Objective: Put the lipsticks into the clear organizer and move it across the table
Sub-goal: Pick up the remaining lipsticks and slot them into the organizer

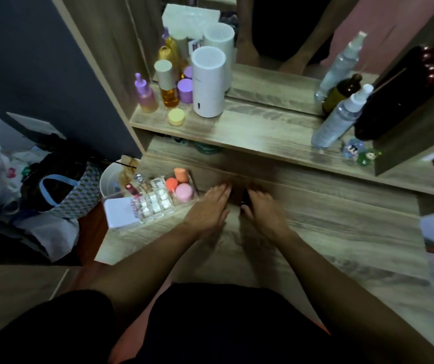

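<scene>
Lipsticks (244,199), dark and partly hidden, lie between both hands just right of the clear organizer (155,199). The right hand (262,210) curls over them, grip unclear; the left hand (210,206), flat and released, sits nearer the organizer.

Matt wood-grain table (315,232), glossy clear-plastic organizer (155,206)

Upper shelf (250,132): white cylinder device (208,84) w/ purple dropper bottle (145,94), amber bottle (168,84) & yellow jar (176,116) at left, clear spray bottles (338,120) at right by mirror (284,30); patterned bag (63,191) on floor left.
</scene>
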